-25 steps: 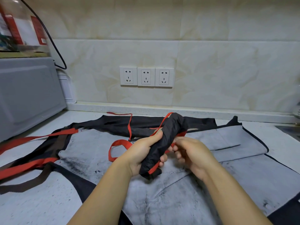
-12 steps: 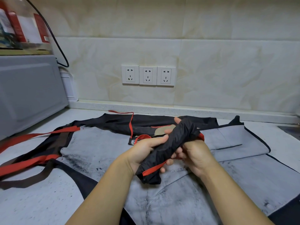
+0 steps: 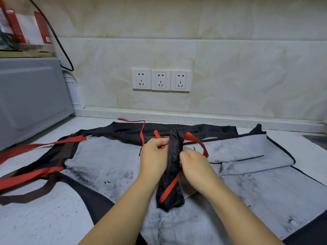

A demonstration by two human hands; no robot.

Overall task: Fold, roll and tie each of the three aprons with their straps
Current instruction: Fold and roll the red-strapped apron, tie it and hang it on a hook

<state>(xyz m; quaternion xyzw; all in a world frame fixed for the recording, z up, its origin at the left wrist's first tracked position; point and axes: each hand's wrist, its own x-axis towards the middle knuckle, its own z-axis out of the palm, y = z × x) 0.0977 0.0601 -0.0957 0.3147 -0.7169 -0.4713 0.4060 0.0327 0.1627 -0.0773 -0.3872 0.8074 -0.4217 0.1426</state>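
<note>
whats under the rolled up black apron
A grey apron with dark smudges lies spread on the counter beneath the rolled black apron. The patch directly below the roll is covered.

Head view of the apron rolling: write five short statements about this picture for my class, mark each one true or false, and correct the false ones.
1. The rolled black fabric apron is held between the left hand and the right hand. True.
2. The left hand pinches an end of the red fabric strap. True.
3. Plugs fill all three white wall sockets. False: all three are empty.
4. The grey box-shaped appliance stands on the person's right. False: it stands on the left.
5. A grey stained apron lies spread on the counter beneath the hands. True.
</note>
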